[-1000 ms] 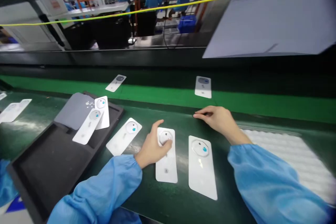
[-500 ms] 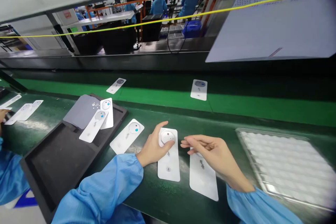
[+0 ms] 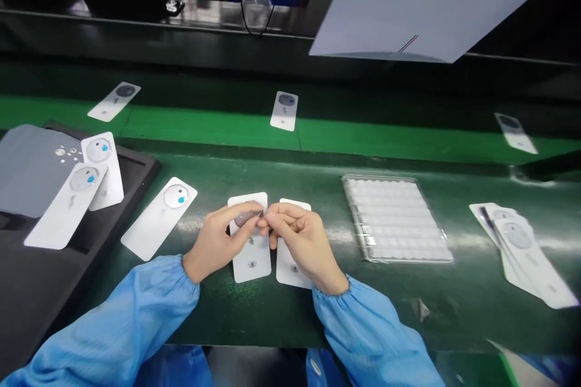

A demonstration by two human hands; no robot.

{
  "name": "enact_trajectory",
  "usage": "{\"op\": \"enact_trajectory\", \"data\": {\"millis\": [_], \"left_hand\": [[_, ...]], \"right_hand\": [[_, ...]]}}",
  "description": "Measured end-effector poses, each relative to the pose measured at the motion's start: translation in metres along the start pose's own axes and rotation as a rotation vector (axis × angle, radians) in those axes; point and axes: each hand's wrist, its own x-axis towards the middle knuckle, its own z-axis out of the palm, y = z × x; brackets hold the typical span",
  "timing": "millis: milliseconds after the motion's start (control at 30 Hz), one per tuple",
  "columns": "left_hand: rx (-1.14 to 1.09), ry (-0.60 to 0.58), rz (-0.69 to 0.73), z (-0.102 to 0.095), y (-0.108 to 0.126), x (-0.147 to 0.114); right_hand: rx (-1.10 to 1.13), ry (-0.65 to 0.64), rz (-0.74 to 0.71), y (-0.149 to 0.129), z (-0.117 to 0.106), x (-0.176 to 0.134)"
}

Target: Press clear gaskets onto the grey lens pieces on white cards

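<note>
Green, glossy surface (image 3: 254, 326), on which the following are laid.

Centre: one white, round-cornered rectangular panel (image 3: 252, 257) with a dark grey disc toward its far end, laid flat; this end is partly covered by the left hand (image 3: 222, 233), whose fingers and thumb are curved about the disc. Whether anything is gripped by it cannot be told.

Just beside it: a second white panel (image 3: 290, 266), flat, partly hidden under the right hand (image 3: 303, 236). Thumb and fingers of this hand are drawn together, the tips brought up to those of the left; whether a small piece is pinched there cannot be told. Both forearms are covered by blue gathered sleeves (image 3: 376, 320).

Left: a third white panel (image 3: 158, 219), set slantwise, its disc marked with a blue spot; a black shallow tray (image 3: 27, 308), in which a grey round-cornered panel (image 3: 31, 172) is placed, overlapped by two white panels (image 3: 66, 208).

Right: one clear plastic tray (image 3: 408, 261), filled with rows of white; farther off, overlapping white panels (image 3: 535, 260) in a pile.

Far side: a bright green strip (image 3: 218, 130), occupied by three white panels (image 3: 284, 112) spaced well apart.
</note>
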Motion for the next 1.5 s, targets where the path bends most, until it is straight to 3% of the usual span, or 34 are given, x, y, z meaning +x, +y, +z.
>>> {"op": "enact_trajectory", "data": {"millis": [100, 267, 433, 567, 700, 867, 967, 1167, 1267, 1333, 1500], "left_hand": [[-0.009, -0.003, -0.055, 0.000, -0.002, 0.001], [-0.091, 0.019, -0.224, 0.000, -0.009, 0.005], [-0.127, 0.043, -0.252, -0.001, -0.015, 0.009], [-0.114, 0.065, -0.204, 0.000, -0.018, 0.012], [-0.173, 0.055, -0.219, 0.003, -0.021, 0.014], [-0.197, 0.045, -0.223, 0.004, -0.021, 0.013], [-0.215, 0.054, -0.213, 0.003, -0.021, 0.012], [-0.218, 0.047, -0.194, 0.003, -0.022, 0.011], [-0.242, 0.046, -0.197, 0.003, -0.022, 0.011], [-0.239, 0.046, -0.181, 0.003, -0.020, 0.010], [-0.178, -0.010, -0.100, 0.002, -0.010, 0.007]], "right_hand": [[-0.057, 0.018, -0.020, -0.001, -0.006, -0.001], [-0.283, 0.154, -0.123, 0.004, -0.019, -0.003], [-0.550, 0.103, -0.211, 0.003, -0.019, -0.006], [-0.678, -0.054, -0.291, -0.002, -0.024, -0.038], [-0.841, -0.246, -0.423, 0.013, -0.024, -0.090], [-1.019, -0.163, -0.530, 0.043, -0.010, -0.121], [-1.062, -0.185, -0.577, 0.048, -0.007, -0.132], [-0.934, -0.189, -0.644, 0.056, -0.008, -0.162], [-0.799, -0.183, -0.587, 0.058, -0.007, -0.165], [-0.652, -0.136, -0.479, 0.052, -0.006, -0.158], [-0.014, 0.104, 0.005, 0.025, -0.009, -0.107]]}}
